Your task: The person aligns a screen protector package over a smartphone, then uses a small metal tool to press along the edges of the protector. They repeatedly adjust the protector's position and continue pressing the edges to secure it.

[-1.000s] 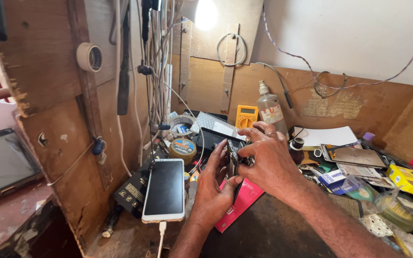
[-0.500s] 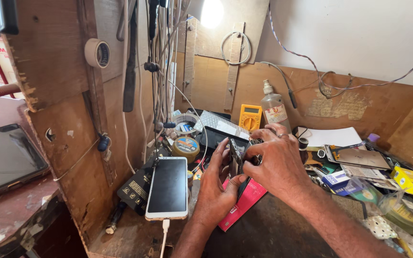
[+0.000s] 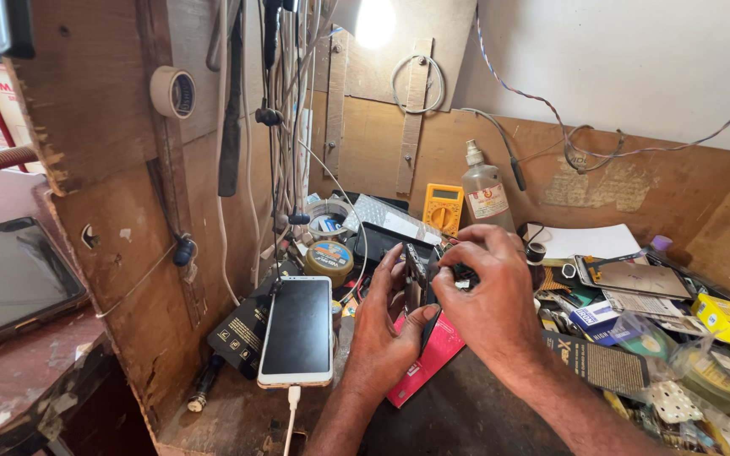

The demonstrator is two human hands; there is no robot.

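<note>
- Surface: a cluttered wooden bench (image 3: 238, 414), boxed in by brown board walls, with a white wall above and a lit bulb (image 3: 375, 21) at 12 o'clock.
- On the bench: a white phone (image 3: 297, 329) lies face up at 9 o'clock of the hands, with a cable plugged into its lower end. A yellow meter (image 3: 443, 208) and a clear bottle (image 3: 485, 192) stand at 12 o'clock. Boxes and loose parts are heaped at 3 o'clock.
- A tape roll (image 3: 172, 91) and cables hang on the left board; a tablet (image 3: 10, 283) lies at far 9 o'clock.
- Left hand (image 3: 386, 329): palm turned inward, fingers upright, thumb pressed on a thin dark device (image 3: 417, 283).
- Right hand (image 3: 487, 295): arched over from 3 o'clock, fingers pinched on the device's top edge.
- The device is held edge-on between both hands, above a red box (image 3: 428, 359).
</note>
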